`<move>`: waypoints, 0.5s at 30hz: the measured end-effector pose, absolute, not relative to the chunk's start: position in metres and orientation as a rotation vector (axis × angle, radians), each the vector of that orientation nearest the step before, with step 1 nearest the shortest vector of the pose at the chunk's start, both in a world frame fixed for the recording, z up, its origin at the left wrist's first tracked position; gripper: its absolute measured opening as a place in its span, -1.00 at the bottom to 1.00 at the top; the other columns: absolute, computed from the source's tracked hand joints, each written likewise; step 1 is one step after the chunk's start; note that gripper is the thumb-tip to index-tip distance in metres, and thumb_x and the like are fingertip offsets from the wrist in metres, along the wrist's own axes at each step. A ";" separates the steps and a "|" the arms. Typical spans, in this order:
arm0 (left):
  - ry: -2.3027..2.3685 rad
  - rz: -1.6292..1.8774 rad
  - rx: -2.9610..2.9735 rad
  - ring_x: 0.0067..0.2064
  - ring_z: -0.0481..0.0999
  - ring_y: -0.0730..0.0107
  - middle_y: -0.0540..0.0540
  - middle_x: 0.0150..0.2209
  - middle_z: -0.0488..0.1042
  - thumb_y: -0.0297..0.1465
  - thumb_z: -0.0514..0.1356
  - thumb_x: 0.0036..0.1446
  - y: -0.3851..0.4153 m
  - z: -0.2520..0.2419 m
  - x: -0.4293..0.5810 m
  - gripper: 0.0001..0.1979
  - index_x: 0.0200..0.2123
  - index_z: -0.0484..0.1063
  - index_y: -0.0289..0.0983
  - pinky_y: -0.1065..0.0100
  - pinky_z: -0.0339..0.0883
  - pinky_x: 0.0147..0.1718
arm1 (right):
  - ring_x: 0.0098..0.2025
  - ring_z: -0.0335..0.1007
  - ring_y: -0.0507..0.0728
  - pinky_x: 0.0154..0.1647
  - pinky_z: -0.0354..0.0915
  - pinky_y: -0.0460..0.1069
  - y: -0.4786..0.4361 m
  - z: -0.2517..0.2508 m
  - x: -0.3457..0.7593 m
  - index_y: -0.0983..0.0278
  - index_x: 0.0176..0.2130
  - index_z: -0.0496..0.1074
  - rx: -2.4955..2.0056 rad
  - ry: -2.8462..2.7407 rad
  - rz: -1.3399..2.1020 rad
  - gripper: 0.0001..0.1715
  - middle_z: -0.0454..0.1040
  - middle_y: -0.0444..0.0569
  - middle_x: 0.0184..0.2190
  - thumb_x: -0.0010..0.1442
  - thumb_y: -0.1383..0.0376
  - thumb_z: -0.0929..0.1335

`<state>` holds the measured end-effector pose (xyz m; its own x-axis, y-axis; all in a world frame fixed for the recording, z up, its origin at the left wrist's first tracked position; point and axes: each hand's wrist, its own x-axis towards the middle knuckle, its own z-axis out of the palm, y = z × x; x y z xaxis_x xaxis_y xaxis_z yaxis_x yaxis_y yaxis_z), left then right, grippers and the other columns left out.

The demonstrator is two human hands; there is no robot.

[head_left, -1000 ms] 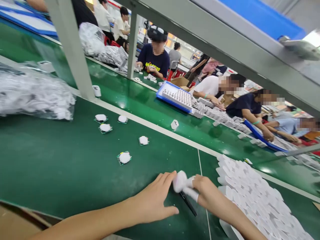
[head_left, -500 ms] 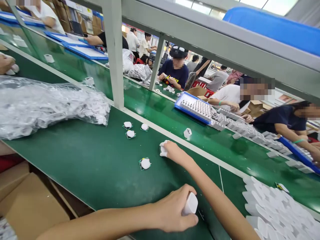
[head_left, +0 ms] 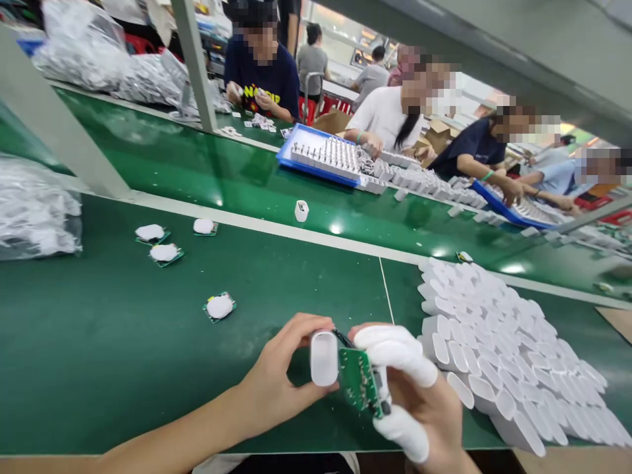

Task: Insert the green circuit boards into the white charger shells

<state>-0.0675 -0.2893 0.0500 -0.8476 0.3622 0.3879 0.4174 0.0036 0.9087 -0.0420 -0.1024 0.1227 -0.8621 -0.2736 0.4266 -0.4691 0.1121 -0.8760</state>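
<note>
My left hand (head_left: 269,382) grips a hollow white plastic housing (head_left: 324,359) between thumb and fingers, its open end facing me. Close beside it, my right hand (head_left: 424,395), with white finger cots on the fingertips, pinches a green circuit board (head_left: 356,378) by its edge. Dark wires show between the board and the housing; where they lead I cannot tell. The board stands nearly upright, solder side toward me. To the left on the green table lie several circuit boards with white pads, the nearest being one board (head_left: 220,307).
Rows of white housings (head_left: 494,336) fill the right side. A clear bag of white parts (head_left: 37,210) lies at the left. Across the green belt (head_left: 247,178), which carries a single white part (head_left: 301,210), co-workers sit by a blue tray (head_left: 316,168). Metal posts (head_left: 195,66) rise between.
My right hand has come back from the far side of the table with a circuit board, beside the housing. My left hand has turned the housing's open end toward me. The view has swung right.
</note>
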 end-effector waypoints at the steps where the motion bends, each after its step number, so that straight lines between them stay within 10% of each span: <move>1: -2.208 -1.965 -0.846 -0.06 0.43 0.28 -0.10 -0.08 0.39 -0.46 0.30 0.03 -0.288 0.049 -0.068 -0.46 0.08 0.24 -0.12 0.29 0.43 -0.15 | 0.08 0.37 0.23 0.04 0.41 0.12 -0.109 0.113 -0.036 0.09 0.04 0.41 0.697 -2.163 1.879 -0.61 0.46 0.03 -0.07 0.22 0.12 0.38; 5: -2.299 -1.966 -0.788 -0.25 0.40 0.38 0.01 -0.28 0.33 -0.37 0.37 -0.04 -0.283 0.047 -0.066 -0.67 -0.23 0.31 -0.18 0.38 0.39 -0.30 | 0.06 0.41 0.22 -0.01 0.45 0.09 -0.141 0.077 -0.033 0.09 0.03 0.37 0.431 -1.887 2.144 -0.64 0.44 0.04 -0.02 0.24 0.12 0.35; 10: -2.543 -2.116 -1.026 0.08 0.41 0.24 -0.16 0.10 0.34 -0.39 0.13 0.23 -0.280 0.049 -0.052 -0.46 0.22 0.02 -0.10 0.15 0.37 0.06 | 0.04 0.44 0.20 -0.04 0.46 0.06 -0.147 0.062 -0.043 0.10 0.10 0.32 0.271 -1.830 2.059 -0.60 0.44 0.06 0.00 0.28 0.13 0.32; 15: -2.549 -2.179 -1.172 -0.05 0.48 0.30 -0.08 -0.02 0.44 -0.45 0.16 0.21 -0.279 0.056 -0.046 -0.54 0.15 0.17 -0.07 0.23 0.44 -0.02 | 0.13 0.33 0.24 0.12 0.34 0.19 -0.127 0.066 -0.041 0.10 0.12 0.29 0.241 -1.951 1.812 -0.60 0.34 0.06 0.05 0.31 0.13 0.28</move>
<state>-0.0461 -0.2794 0.0561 -0.7079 0.6990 0.1013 0.2087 0.0700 0.9755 -0.0412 -0.1267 0.0662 -0.8772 0.1813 0.4447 -0.4300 0.1156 -0.8954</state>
